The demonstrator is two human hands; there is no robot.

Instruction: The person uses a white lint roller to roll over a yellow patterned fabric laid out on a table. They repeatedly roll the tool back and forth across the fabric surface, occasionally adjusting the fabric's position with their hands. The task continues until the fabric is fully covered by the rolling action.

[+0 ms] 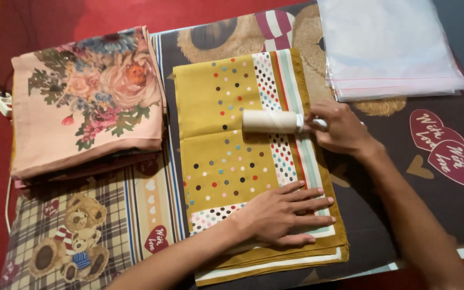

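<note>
The bare strip of blanket [388,177] right of the mustard scarf [226,161] lies open; folded floral cloths [87,96] block the left, plastic bags [388,48] (stacked) the far right.

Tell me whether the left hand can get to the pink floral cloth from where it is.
Probably yes. The left hand lies flat on the mustard cloth, holding nothing, and the pink floral cloth sits uncovered just beside it, with nothing between.

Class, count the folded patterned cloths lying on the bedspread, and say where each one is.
2. The mustard dotted cloth lies in the middle under the left hand and the lint roller held by the right hand. The pink floral cloth lies upper left; more may lie beneath it.
</note>
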